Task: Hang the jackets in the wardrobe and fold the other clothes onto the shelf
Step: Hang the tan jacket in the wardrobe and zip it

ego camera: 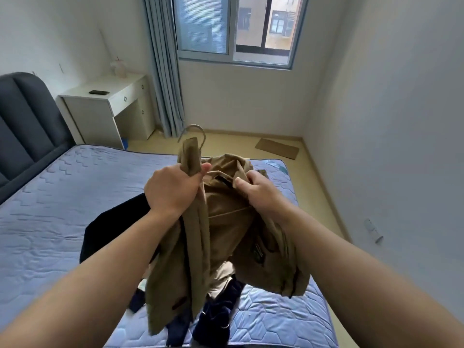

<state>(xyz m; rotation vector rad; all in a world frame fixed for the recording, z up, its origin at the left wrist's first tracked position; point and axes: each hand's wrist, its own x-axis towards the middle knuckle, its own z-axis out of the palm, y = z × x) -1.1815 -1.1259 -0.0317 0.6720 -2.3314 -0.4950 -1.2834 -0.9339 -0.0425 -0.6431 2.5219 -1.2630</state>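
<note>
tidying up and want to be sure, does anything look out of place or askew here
A flat piece of cardboard lies loose on the floor by the far wall. The tan jacket hangs askew: the left hand bunches one side up beside the hanger hook while the right hand pinches the collar.

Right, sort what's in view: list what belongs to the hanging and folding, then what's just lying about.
Job: tan jacket, gripped by left hand and right hand; hanger hook above it; dark clothes on the bed.
Lying about: phone on the desk; cardboard sheet.
</note>
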